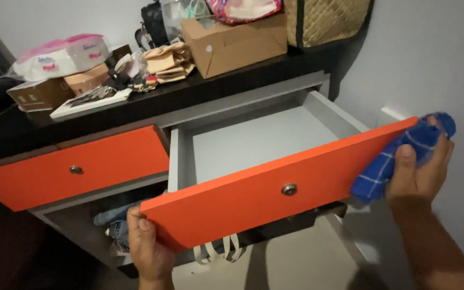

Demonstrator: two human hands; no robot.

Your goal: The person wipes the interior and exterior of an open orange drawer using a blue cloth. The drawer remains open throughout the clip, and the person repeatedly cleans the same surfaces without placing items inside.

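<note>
**Hands at both ends of an open orange drawer**

Drawer first: the pulled-out drawer with the flat orange front panel (253, 188) and pale grey interior stands open and looks bare inside, its front slanting from lower left to upper right across the view. That slant is the panel's long axis, and 1 hand sits at each end of it.

The left hand (149, 249) grips the lower left corner of the panel, fingers (135, 220) curled around its edge and clenched on it. The right hand (420, 172) is at the upper right end, closed around a crumpled blue cloth with thin white checks (398, 156), which is pressed against the panel's right corner and top edge. The small round metal knob (289, 189) lies between the 2 hands, somewhat nearer the right one, untouched.

Beside this drawer, a second orange drawer front (76, 169) is shut. Below it, folded denim clothing (116, 223) shows in an open compartment. The dark worktop (189, 91) above carries a brown cardboard box (232, 40), a pack of tissues (63, 53) and assorted clutter.
</note>
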